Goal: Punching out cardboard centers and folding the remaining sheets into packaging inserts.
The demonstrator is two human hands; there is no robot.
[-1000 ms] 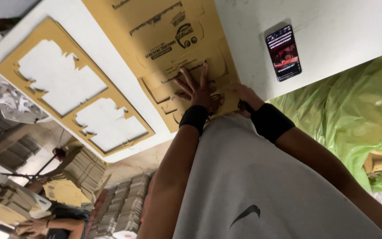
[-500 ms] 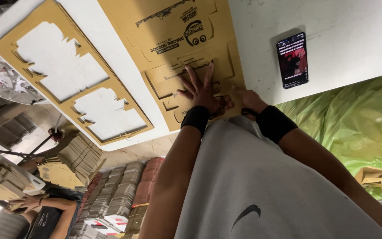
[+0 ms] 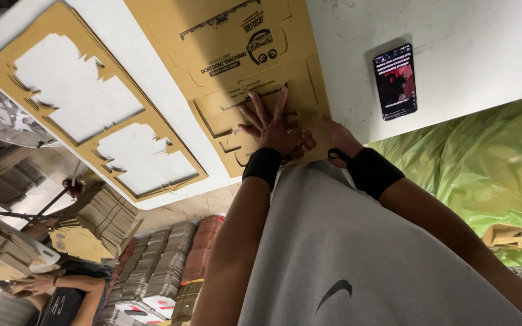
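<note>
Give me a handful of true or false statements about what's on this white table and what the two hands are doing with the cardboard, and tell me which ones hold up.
1. The left hand lies flat with fingers spread on the printed cardboard sheet. True.
2. The right hand holds the phone. False: the phone lies alone on the white table, apart from the hand, which is at the sheet's near edge.
3. Both wrists wear black bands. True.
4. The cardboard frame with cut-out holes lies on top of the printed sheet. False: it lies beside it, on the left.
5. The phone's screen is dark. False: it is lit.
</note>
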